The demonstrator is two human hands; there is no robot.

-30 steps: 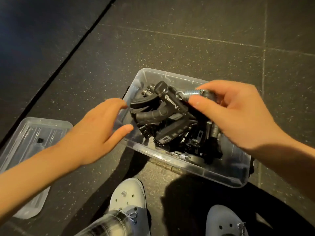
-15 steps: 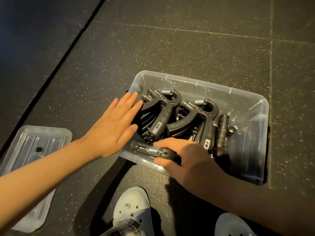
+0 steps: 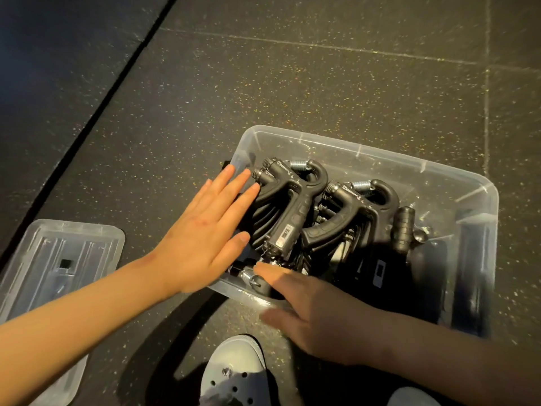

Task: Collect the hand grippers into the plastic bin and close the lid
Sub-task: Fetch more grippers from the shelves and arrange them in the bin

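1. shoe (image 3: 234, 373): pale, perforated, cut off by the bottom edge; stands just beside the bin's near wall
2. right hand (image 3: 316, 315): in shadow and slightly blurred; fingers stretched out, gripping nothing that shows; reaches over the near wall into the near-left corner, index tip touching or just above the small gripper there, cannot tell which; probably there to settle that piece below the rim
3. corner gripper (image 3: 248, 278): spring and knob showing; lies low against the near wall, inside the bin
4. left hand (image 3: 205, 235): flat, palm down, fingers straight and holding nothing; lies across the bin's left rim with fingertips resting on the black handles of the left stack, apparently to keep the pile down and level for the lid
5. lid (image 3: 58, 259): clear plastic, flat on the floor to the left, well apart from the bin; not yet fitted, so closing remains
6. plastic bin (image 3: 351, 145): clear, open-topped, set on the floor
7. hand grippers (image 3: 287, 206): black, two nested stacks side by side, springs toward the far wall; all inside the bin, none seen on the floor; ribbed handle (image 3: 404, 227) to their right
8. floor (image 3: 292, 83): dark speckled tiles with seams
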